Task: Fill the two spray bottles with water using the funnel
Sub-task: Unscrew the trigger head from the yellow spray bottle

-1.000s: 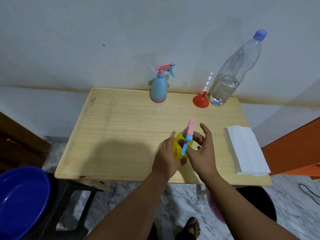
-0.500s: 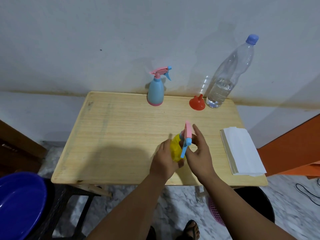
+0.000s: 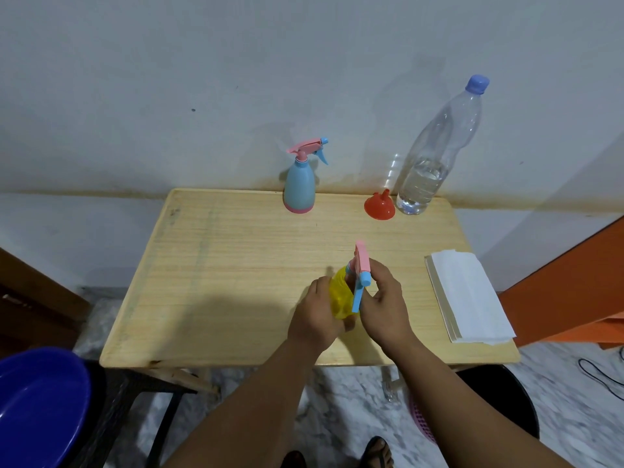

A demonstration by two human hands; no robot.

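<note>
Right hand point(image 3: 383, 300) has closed tighter on the pink spray head point(image 3: 362, 265); left hand point(image 3: 317, 315) grips the yellow bottle point(image 3: 339, 295) at the tabletop point(image 3: 236, 265) front. Brace the body, twist the collar only.

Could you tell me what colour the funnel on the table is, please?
Red; the funnel shows in the head view.

A single head-worn wide-angle camera looks forward and down from above the near edge of the wooden table point(image 3: 236, 265). It faces the wall point(image 3: 236, 79) behind, close over both forearms, with marble floor point(image 3: 574, 400) visible at the bottom.
</note>
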